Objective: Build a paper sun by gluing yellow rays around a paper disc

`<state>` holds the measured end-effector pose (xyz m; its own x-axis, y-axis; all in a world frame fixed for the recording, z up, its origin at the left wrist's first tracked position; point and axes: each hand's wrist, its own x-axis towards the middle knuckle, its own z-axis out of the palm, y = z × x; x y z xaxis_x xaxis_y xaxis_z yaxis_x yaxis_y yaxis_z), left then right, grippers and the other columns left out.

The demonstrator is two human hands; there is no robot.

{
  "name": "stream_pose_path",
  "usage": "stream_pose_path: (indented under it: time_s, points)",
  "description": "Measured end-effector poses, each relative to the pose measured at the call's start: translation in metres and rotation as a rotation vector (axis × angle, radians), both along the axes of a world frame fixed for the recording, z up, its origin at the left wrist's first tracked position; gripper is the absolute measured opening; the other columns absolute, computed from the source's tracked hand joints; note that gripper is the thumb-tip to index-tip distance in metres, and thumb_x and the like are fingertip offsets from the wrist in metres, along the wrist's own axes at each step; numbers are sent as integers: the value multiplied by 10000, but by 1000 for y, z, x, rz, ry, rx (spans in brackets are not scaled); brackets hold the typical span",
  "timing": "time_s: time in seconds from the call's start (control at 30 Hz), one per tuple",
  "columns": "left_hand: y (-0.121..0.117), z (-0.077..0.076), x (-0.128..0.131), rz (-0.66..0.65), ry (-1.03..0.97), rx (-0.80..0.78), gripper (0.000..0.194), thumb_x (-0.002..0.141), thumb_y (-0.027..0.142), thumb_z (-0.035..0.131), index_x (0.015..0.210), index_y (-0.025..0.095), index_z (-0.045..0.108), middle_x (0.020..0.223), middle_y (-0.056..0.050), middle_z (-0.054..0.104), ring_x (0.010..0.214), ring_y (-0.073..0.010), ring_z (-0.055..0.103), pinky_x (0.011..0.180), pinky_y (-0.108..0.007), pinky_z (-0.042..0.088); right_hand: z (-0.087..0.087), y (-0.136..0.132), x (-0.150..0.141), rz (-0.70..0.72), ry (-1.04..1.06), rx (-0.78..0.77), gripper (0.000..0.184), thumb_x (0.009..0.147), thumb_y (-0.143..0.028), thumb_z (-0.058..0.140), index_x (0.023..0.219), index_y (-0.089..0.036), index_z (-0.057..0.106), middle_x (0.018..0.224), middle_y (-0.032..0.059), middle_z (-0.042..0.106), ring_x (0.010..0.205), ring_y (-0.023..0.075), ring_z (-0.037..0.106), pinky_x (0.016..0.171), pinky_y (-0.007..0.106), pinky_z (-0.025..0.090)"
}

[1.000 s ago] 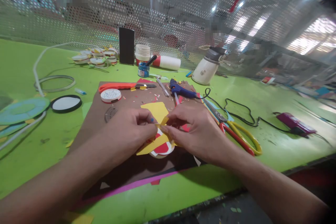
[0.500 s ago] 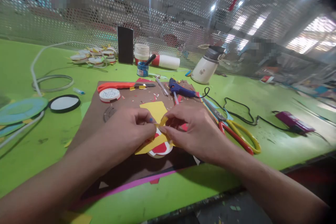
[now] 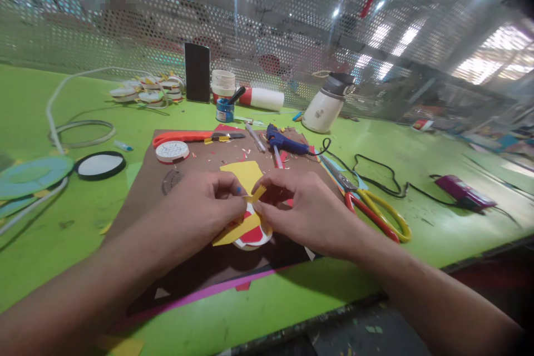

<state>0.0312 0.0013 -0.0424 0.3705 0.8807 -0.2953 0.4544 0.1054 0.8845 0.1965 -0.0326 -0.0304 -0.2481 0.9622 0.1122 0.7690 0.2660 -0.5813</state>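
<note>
Over the middle of the brown work mat, my left hand [image 3: 208,197] and my right hand [image 3: 302,206] face each other with fingertips nearly touching. Both are closed in a pinch on a small yellow strip [image 3: 259,193] with a notched end. Under the fingers lies a white disc with a red centre [image 3: 252,235]. A wider yellow piece [image 3: 233,232] crosses the disc, partly hidden by my left hand. Just beyond the fingers, a flat yellow sheet [image 3: 242,171] rests on the mat.
The brown mat [image 3: 200,267] carries an orange cutter [image 3: 183,138], a white round lid [image 3: 172,151] and a blue glue gun [image 3: 287,142]. Large scissors [image 3: 375,214] lie at the right. Behind stand a phone [image 3: 197,72], a paint jar [image 3: 225,110] and a white bottle [image 3: 325,105].
The notched end of the yellow strip now shows more plainly between my fingertips. Both hands stay nearly in place; the whole view has shifted slightly.
</note>
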Motion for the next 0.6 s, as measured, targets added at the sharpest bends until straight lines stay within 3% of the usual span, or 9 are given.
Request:
stream_pose_path:
  time_s: [0.2,0.43,0.6]
  points:
    - [0,0,0,-9,15,13,57,607,231,573,601,176,589,447,47,473,384,-72,337,356,-185,221,-3,0,1,1,21,-9,160,772,-159,580,891,-152,685,696,8,666,619,134,593,552,250,444]
    - [7,-4,-1,19,-1,24,94,592,262,594,588,168,583,435,45,464,404,-80,359,377,-195,229,4,2,6,-12,188,19,218,749,-177,650,961,-127,662,891,52,703,802,160,643,732,285,515]
    - [9,-7,-5,15,-64,2,133,620,304,615,616,173,593,487,36,520,424,-97,417,391,-201,289,4,8,14,-28,277,72,143,831,-250,596,898,-141,660,840,43,698,764,154,632,697,277,495]
